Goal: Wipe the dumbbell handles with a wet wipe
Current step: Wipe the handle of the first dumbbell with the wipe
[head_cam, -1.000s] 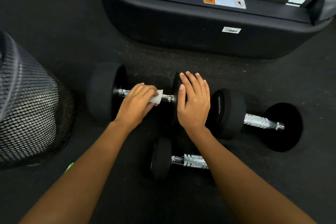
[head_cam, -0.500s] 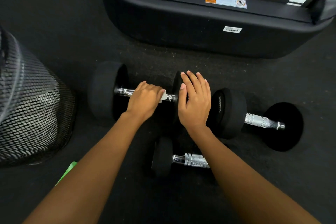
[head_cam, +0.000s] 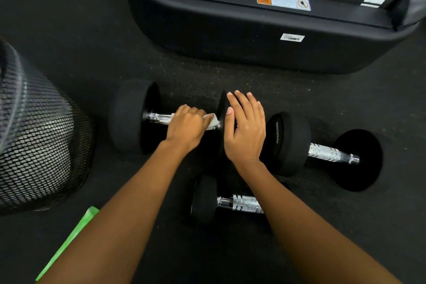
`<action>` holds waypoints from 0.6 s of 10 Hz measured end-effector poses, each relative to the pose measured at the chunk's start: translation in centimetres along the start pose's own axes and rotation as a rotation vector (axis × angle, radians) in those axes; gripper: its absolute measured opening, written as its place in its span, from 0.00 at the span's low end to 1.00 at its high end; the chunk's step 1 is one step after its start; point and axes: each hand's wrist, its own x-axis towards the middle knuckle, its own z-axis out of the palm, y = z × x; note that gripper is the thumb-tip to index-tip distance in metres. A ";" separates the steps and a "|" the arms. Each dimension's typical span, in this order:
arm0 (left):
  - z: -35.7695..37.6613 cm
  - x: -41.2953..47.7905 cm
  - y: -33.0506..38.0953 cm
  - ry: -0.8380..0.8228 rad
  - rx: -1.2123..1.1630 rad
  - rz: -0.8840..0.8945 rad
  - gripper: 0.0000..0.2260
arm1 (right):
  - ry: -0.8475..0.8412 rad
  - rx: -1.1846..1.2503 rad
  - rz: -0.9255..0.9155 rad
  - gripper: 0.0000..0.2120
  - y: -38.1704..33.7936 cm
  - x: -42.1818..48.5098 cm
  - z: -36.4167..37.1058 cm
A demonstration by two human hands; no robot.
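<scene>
Dumbbells lie on the dark floor (head_cam: 230, 80) in the head view, three in all. The left hand (head_cam: 187, 128) is curled closed around the chrome handle (head_cam: 159, 118) of the far-left dumbbell (head_cam: 131, 115), pressing a white wet wipe (head_cam: 213, 122) against the bar near its right-hand weight. The right hand (head_cam: 246, 129) lies flat and open on top of that weight, gripping nothing. A second dumbbell (head_cam: 322, 151) lies just to the right, and a third dumbbell (head_cam: 228, 200) sits nearer, partly under the right forearm. A mesh bin (head_cam: 39, 140) stands at left, a green packet (head_cam: 69, 244) below it, and a black machine base (head_cam: 253, 37) beyond.
</scene>
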 end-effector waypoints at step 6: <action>0.3 -1.5 -0.8 0.083 -0.233 0.205 0.16 | 0.019 0.004 -0.009 0.18 -0.3 -0.1 0.0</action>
